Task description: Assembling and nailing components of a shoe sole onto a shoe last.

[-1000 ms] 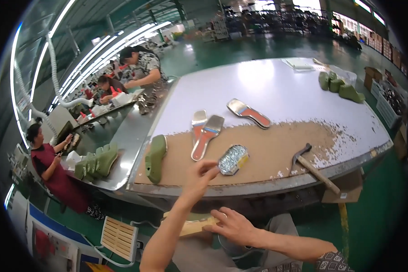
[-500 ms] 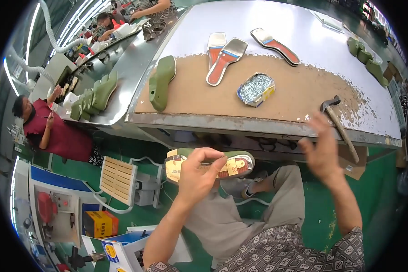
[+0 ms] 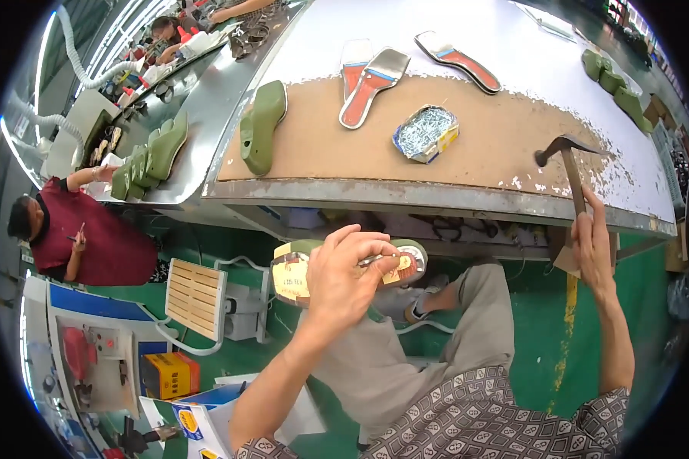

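Left hand [image 3: 341,279] closed around a green shoe mould [image 3: 285,277], held in the air over the lap, just short of the table's near edge. Sole side faces up, with yellowish patches at both ends and a reddish patch toward the right end. Thumb and forefinger meet over the sole; cannot tell whether anything small sits between them.

Right hand [image 3: 593,241] gripping a hammer [image 3: 573,176] by its wooden handle, by the table's near right corner. Dark head points away from the person, above the brown part of the tabletop; cannot tell whether it touches.

On the table [image 3: 321,157]: open box of nails [image 3: 427,131] near the middle. Behind it, two red insoles [image 3: 373,90] overlapping; a third insole [image 3: 467,67] lies apart to their right. Another green mould [image 3: 262,134] at the left edge. More green moulds [image 3: 618,90] grouped at the far right.

Side counter, left: row of green moulds [image 3: 149,162]. Slatted stool [image 3: 195,300] on the floor below.
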The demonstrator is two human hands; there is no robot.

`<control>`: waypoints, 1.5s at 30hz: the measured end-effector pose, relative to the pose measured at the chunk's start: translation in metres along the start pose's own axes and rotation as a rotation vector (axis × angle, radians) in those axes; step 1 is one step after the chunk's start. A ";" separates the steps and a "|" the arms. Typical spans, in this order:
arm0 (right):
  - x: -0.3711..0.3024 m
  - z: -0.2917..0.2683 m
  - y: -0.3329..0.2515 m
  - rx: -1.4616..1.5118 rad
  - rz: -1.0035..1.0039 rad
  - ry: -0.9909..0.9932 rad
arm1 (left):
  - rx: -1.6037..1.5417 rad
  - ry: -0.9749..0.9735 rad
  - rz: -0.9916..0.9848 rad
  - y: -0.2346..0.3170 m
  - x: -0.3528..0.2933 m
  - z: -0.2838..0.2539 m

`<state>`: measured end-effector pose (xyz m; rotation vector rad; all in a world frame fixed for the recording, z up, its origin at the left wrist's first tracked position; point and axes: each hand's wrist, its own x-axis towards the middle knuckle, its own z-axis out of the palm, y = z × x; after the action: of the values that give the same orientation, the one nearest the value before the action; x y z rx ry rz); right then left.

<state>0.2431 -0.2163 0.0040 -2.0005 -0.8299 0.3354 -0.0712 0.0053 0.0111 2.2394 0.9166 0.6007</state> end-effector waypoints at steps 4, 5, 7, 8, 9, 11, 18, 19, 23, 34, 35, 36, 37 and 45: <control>-0.039 0.011 -0.051 -0.010 -0.087 -0.260 | 0.063 0.014 0.069 -0.003 -0.001 -0.002; -0.044 0.014 -0.060 -0.008 -0.158 -0.292 | 0.063 0.014 0.070 -0.003 -0.001 -0.001; -0.051 0.015 -0.082 -0.054 -0.300 -0.344 | 0.044 0.020 0.083 -0.002 0.001 0.001; -0.050 0.019 -0.092 -0.047 -0.308 -0.351 | 0.052 0.027 0.077 -0.005 -0.001 0.000; -0.049 0.022 -0.103 -0.066 -0.487 -0.358 | 0.060 0.040 0.095 -0.008 -0.001 0.001; -0.051 0.021 -0.122 0.025 -0.616 -0.446 | 0.071 0.060 0.112 -0.010 -0.002 0.002; -0.052 0.038 -0.139 -0.104 -0.726 -0.568 | 0.061 0.037 0.127 -0.015 -0.001 0.005; -0.051 0.037 -0.143 -0.126 -0.683 -0.585 | 0.045 0.040 0.132 -0.015 -0.002 0.005; -0.053 0.035 -0.137 -0.088 -0.641 -0.521 | 0.130 -0.126 0.221 -0.010 -0.002 -0.020; -0.060 0.023 -0.113 0.072 -0.478 -0.427 | 0.463 -0.201 0.523 -0.017 0.009 -0.031; -0.058 0.024 -0.117 0.038 -0.473 -0.442 | 0.436 -0.191 0.486 -0.015 0.008 -0.030; -0.057 0.025 -0.120 0.037 -0.473 -0.443 | 0.409 -0.179 0.449 -0.014 0.007 -0.029; -0.056 0.026 -0.122 0.002 -0.478 -0.489 | 0.408 -0.177 0.448 -0.015 0.007 -0.028; -0.049 0.022 -0.153 0.245 -0.879 -0.234 | 0.382 -0.084 0.403 -0.017 -0.001 -0.022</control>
<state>0.1307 -0.1802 0.1155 -1.2247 -1.6271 0.1408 -0.0925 0.0227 0.0140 2.8049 0.5727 0.5333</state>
